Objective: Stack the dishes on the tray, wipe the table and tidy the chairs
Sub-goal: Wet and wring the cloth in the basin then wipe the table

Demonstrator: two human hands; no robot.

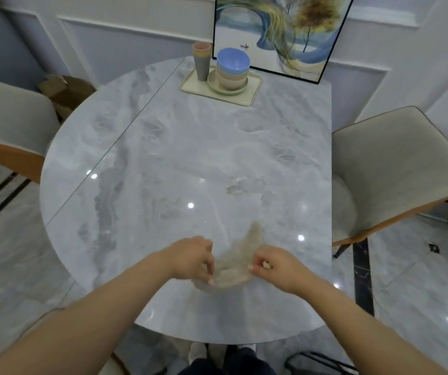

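Observation:
A beige cloth (237, 262) lies crumpled on the near part of the grey marble table (179, 158). My left hand (191, 257) pinches its left edge and my right hand (274, 265) pinches its right edge. At the table's far end a cream tray (249, 96) carries stacked bowls (232, 69), blue on top, on a green plate (213, 86), with nested cups (201, 60) beside them. One beige chair (396, 163) stands at the table's right side, another chair (6, 128) at the left.
A framed painting (279, 31) leans on the wall behind the tray. A cardboard box (63, 93) sits on the floor at the far left. My shoes and a dark metal frame (317, 359) show under the table's near edge.

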